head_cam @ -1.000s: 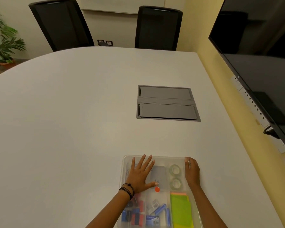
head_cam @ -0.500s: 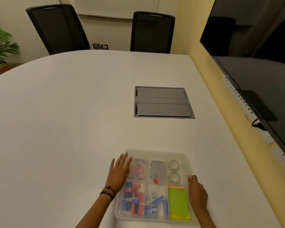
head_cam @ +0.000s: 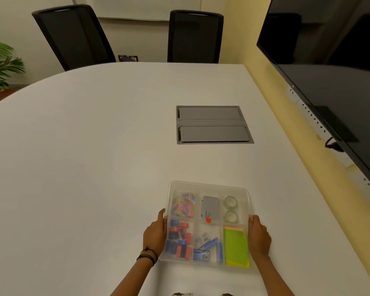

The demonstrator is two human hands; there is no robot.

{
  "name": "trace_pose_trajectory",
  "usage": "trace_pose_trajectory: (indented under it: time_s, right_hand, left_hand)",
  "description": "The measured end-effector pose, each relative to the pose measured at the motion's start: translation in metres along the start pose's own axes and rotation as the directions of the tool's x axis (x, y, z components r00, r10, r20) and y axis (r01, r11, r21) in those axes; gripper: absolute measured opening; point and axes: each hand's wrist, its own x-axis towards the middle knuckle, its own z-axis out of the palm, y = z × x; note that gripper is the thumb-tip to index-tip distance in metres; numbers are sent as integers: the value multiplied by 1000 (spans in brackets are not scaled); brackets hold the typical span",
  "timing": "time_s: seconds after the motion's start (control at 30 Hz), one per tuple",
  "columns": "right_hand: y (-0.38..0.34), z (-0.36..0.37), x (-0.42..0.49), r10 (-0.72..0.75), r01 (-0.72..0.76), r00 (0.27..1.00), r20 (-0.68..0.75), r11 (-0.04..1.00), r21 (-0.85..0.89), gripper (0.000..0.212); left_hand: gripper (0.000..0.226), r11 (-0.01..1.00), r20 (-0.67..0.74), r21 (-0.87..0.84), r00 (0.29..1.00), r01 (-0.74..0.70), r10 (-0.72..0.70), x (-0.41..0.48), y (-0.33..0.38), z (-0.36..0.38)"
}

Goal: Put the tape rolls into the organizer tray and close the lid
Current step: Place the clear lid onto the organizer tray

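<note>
A clear plastic organizer tray (head_cam: 207, 185) lies on the white table near me, with its translucent lid down over the compartments. Two clear tape rolls (head_cam: 231, 202) (head_cam: 231, 216) show through the lid in the far right compartment. My left hand (head_cam: 155, 235) presses flat against the tray's left side. My right hand (head_cam: 258, 237) presses against its right side. Both hands clasp the tray between them.
Under the lid are coloured paper clips (head_cam: 183, 205), a grey stapler (head_cam: 210, 208), red and blue binder clips (head_cam: 179, 240) and green sticky notes (head_cam: 236, 246). A grey cable hatch (head_cam: 214, 124) sits mid-table. Two black chairs (head_cam: 73, 37) stand beyond, a screen (head_cam: 333, 67) at right.
My left hand slid off the top of the lid to the tray's left edge. My right hand moved back along the right edge. Both now sit at the sides.
</note>
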Motion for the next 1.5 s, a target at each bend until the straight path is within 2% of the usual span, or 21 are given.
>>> trace_pose_trajectory:
  time_s: [0.1,0.33,0.43,0.53,0.63,0.73,0.83,0.97,1.1,1.37,1.5]
  right_hand:
    - [-2,-2,0,-14,14,1000,-9,1000,-17,34]
    - [-4,-2,3,-27,27,1000,0,997,-69,33]
    - [-11,-6,5,14,-13,1000,-5,1000,23,30]
    - [-21,-2,1,-207,196,976,-70,971,-138,42]
    - [-34,16,-28,-426,422,905,3,894,-154,42]
    - [-29,35,-50,-397,418,905,154,897,-142,55]
    - [-25,38,-50,-393,415,907,148,893,-172,59]
    - [-29,38,-50,-425,450,891,159,872,-190,75]
    - [-28,38,-47,-436,476,877,204,845,-242,70]
    - [-27,41,-39,-488,545,833,259,804,-238,61]
    - [-27,39,-35,-534,577,815,225,782,-236,61]
  left_hand:
    - [40,993,-24,-101,998,56,-59,-7,-1,5]
    - [36,959,-44,-274,995,73,-88,-12,2,11]
    - [36,956,-48,-282,994,79,-96,-12,1,11]
    - [36,960,-60,-268,994,77,-96,-13,1,13]
    - [36,960,-76,-269,992,81,-105,-13,0,15]
    - [36,961,-71,-266,993,76,-98,-13,-2,16]
    - [37,962,-70,-264,993,72,-93,-12,-3,18]
    - [36,963,-83,-254,990,86,-110,-12,-5,20]
    - [36,961,-78,-260,990,93,-117,-13,-5,22]
    - [35,929,-89,-352,983,118,-159,-24,-9,26]
    - [34,930,-138,-343,972,135,-192,-30,-4,27]
